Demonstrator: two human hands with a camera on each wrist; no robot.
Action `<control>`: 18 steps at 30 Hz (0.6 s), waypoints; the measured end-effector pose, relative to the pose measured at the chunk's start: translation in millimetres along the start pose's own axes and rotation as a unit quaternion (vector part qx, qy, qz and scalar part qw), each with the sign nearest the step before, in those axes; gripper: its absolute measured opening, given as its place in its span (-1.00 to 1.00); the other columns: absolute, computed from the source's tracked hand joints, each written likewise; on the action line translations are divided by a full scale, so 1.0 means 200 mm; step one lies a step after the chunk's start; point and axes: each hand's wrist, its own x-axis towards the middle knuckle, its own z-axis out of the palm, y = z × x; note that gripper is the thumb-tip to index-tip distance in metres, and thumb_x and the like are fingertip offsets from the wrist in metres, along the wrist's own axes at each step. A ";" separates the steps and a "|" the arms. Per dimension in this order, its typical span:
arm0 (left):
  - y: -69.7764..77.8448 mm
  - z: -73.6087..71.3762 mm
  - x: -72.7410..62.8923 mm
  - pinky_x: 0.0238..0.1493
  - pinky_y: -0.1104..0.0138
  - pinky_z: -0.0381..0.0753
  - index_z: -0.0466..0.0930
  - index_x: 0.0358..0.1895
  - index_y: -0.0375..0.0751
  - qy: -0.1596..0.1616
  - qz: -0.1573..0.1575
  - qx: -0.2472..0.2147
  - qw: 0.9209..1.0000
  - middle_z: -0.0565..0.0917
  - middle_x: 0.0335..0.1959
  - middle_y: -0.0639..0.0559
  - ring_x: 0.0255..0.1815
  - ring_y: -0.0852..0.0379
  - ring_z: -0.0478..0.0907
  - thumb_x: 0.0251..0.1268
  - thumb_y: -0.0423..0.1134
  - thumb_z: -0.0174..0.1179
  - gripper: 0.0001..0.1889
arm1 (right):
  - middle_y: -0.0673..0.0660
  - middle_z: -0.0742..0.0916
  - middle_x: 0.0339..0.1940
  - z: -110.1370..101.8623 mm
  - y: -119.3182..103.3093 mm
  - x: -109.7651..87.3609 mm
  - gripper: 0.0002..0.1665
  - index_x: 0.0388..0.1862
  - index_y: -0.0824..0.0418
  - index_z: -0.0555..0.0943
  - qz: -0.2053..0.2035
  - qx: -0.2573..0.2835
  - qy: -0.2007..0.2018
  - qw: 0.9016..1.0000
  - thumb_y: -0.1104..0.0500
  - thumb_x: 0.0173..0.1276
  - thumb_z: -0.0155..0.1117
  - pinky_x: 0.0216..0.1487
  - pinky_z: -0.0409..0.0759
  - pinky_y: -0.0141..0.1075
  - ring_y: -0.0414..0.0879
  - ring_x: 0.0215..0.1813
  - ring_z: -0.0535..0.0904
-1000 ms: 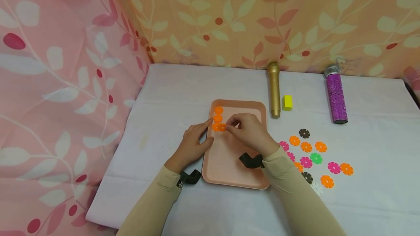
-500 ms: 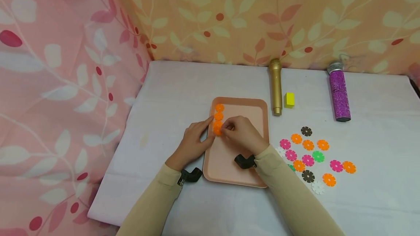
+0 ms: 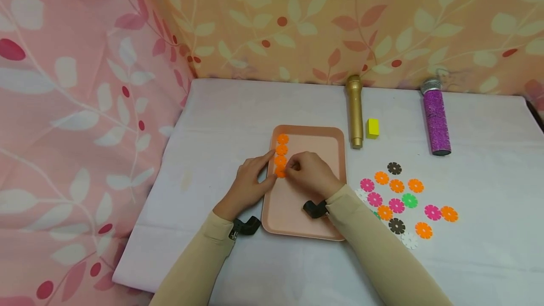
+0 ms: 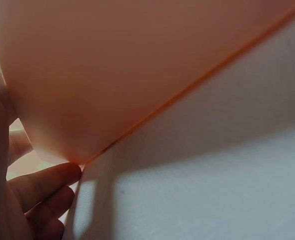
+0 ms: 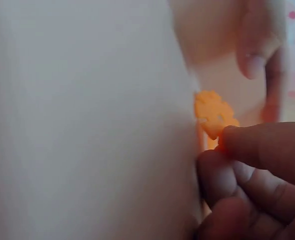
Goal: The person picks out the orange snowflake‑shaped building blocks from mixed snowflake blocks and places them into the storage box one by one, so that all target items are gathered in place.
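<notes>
Inside a pink tray (image 3: 303, 223), several orange notched plastic discs (image 3: 282, 149) form a column along the left side. The lowest disc (image 3: 280, 172) is pinched between thumb and finger of my right hand (image 3: 313, 174), just under the disc above it. Up close, the right wrist view shows the fingertips on the edge of an orange disc (image 5: 212, 110). My left hand (image 3: 248, 183) rests at the tray's left rim, index finger and thumb stretched toward the column. Its other fingers (image 4: 47, 185) lie by the tray's edge in the left wrist view.
Right of the tray lie scattered notched discs, such as a green one (image 3: 410, 200), a black one (image 3: 394, 168) and a pink one (image 3: 432, 212). Behind stand a gold microphone (image 3: 355, 112), a yellow block (image 3: 372, 128) and a purple glitter microphone (image 3: 436, 119) lying on the white cloth.
The disc in my right hand has shifted from the right side of the column's third disc to directly below it. The right hand has moved slightly left and down; the left stays at the rim.
</notes>
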 end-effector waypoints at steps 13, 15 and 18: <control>0.00 -0.01 0.00 0.46 -0.16 0.19 0.30 0.64 0.06 0.001 0.001 -0.006 1.000 0.50 0.52 -0.01 0.45 -0.12 0.38 0.47 -0.02 0.18 -0.30 | -0.10 0.74 -0.45 0.03 -0.02 0.01 -0.84 -0.38 0.07 0.77 -0.007 -0.054 0.006 0.999 0.13 0.42 0.35 -0.23 0.56 -0.27 -0.17 -0.37 0.58; 0.01 -0.01 0.00 0.45 -0.16 0.20 0.30 0.64 0.06 0.000 -0.001 -0.006 1.000 0.50 0.52 -0.01 0.46 -0.12 0.38 0.47 -0.03 0.19 -0.30 | -0.10 0.74 -0.45 0.03 -0.02 0.01 -0.85 -0.37 0.07 0.78 -0.003 -0.059 0.007 0.998 0.11 0.42 0.37 -0.22 0.56 -0.27 -0.17 -0.36 0.58; 0.02 -0.01 0.00 0.44 -0.14 0.20 0.30 0.65 0.07 -0.001 -0.004 -0.006 1.000 0.50 0.52 -0.01 0.46 -0.11 0.37 0.46 -0.03 0.19 -0.30 | -0.10 0.75 -0.43 0.03 -0.03 0.01 -0.85 -0.34 0.09 0.78 0.002 -0.067 0.008 0.998 0.10 0.42 0.39 -0.21 0.57 -0.26 -0.17 -0.35 0.59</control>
